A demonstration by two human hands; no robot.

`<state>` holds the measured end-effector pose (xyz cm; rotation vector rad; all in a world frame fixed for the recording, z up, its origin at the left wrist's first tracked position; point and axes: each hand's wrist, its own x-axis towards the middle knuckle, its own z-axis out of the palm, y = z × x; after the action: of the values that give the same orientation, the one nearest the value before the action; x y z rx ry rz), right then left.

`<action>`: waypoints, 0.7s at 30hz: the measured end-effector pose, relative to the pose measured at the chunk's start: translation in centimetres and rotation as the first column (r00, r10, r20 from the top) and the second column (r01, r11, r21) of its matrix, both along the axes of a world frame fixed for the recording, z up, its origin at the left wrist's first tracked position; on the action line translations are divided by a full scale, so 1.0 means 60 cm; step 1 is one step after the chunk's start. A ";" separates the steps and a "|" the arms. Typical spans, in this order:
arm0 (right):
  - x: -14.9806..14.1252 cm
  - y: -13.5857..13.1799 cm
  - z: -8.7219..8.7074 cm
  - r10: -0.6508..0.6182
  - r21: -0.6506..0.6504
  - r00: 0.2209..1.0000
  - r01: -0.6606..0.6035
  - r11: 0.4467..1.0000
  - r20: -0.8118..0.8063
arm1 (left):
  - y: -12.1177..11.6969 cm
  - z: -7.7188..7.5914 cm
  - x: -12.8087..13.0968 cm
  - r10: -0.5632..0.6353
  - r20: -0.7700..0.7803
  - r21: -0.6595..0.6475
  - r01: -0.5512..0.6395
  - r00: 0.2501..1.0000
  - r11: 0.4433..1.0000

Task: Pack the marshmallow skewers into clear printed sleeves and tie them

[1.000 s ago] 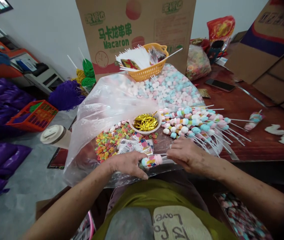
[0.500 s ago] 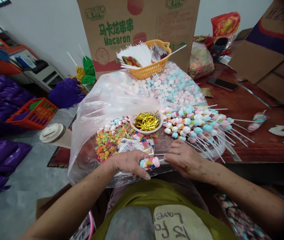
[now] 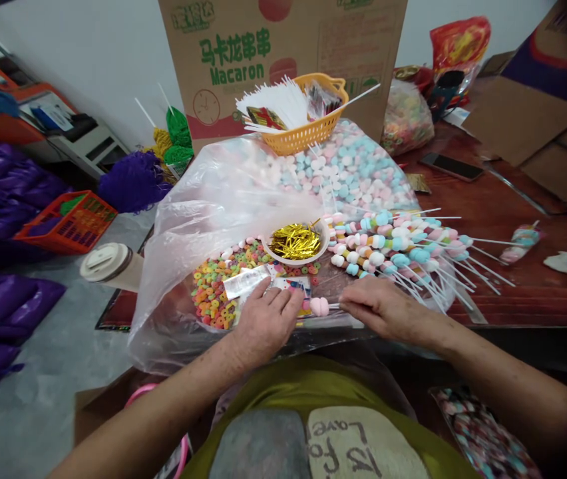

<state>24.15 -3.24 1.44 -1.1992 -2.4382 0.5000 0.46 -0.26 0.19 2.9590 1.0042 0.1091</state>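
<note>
Right hand (image 3: 388,309): its fingers were pressed together, clamped on the thin white stick (image 3: 334,306) of a candy skewer (image 3: 319,307).
Candy skewer: it was located between the two hands, near the front edge of the table (image 3: 523,293); one pink marshmallow end was visible, and the part more to the left was hidden by the left hand (image 3: 268,319).
Left hand: it was placed with the back upward, over the printed wrappers (image 3: 291,285); its fingers were a little apart from each other, but the thumb was hidden, so I could not tell if they gripped something.
Silver wrapper (image 3: 246,282): it lay just beside the left fingertips, partly above the ring candies (image 3: 226,266), which were orange, green, yellow and red.
White bowl (image 3: 326,249): it stood behind the wrappers and contained gold strips (image 3: 294,241).
Skewer pile (image 3: 398,243): many pink, white and blue skewers were lying behind the right hand, most of the sticks pointing to the right.
Plastic bag (image 3: 198,186): it was spread over the table, with loose marshmallows (image 3: 358,173) in the far part.
Yellow basket (image 3: 308,138): it held white sticks (image 3: 278,106), in front of a cardboard box (image 3: 288,40) with the word "Macaron".
Right side of table: there were a phone (image 3: 452,166) and one wrapped skewer (image 3: 522,243).
Left side: a lidded cup (image 3: 118,266) stood near the bag.
</note>
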 end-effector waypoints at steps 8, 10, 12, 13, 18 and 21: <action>-0.003 -0.002 0.003 0.053 0.213 0.991 -0.078 0.974 0.123 | 0.018 -0.003 0.011 0.151 -0.072 -0.429 -0.167 0.986 0.888; -0.002 -0.001 0.011 0.072 0.306 0.971 -0.141 0.941 0.227 | 0.029 0.010 0.012 0.085 0.019 -0.682 -0.049 0.996 0.730; 0.000 0.001 0.019 0.095 0.372 0.954 -0.202 0.906 0.285 | 0.038 0.024 0.013 0.059 0.105 -0.866 0.062 0.993 0.497; 0.000 0.002 0.021 0.106 0.394 0.950 -0.222 0.892 0.295 | 0.040 0.029 0.014 0.072 0.118 -0.922 0.082 0.990 0.378; -0.011 0.000 0.011 0.119 0.432 0.967 -0.208 0.877 0.225 | 0.041 0.038 0.026 0.148 0.043 -0.979 0.011 0.988 0.204; -0.017 -0.005 -0.003 0.095 0.364 0.980 -0.155 0.918 0.176 | 0.039 0.034 0.028 0.154 0.045 -0.928 -0.015 0.987 0.372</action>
<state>23.12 -3.52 1.26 -0.9528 -2.5965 -0.0381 2.13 2.05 2.22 1.7936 0.7870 -0.2155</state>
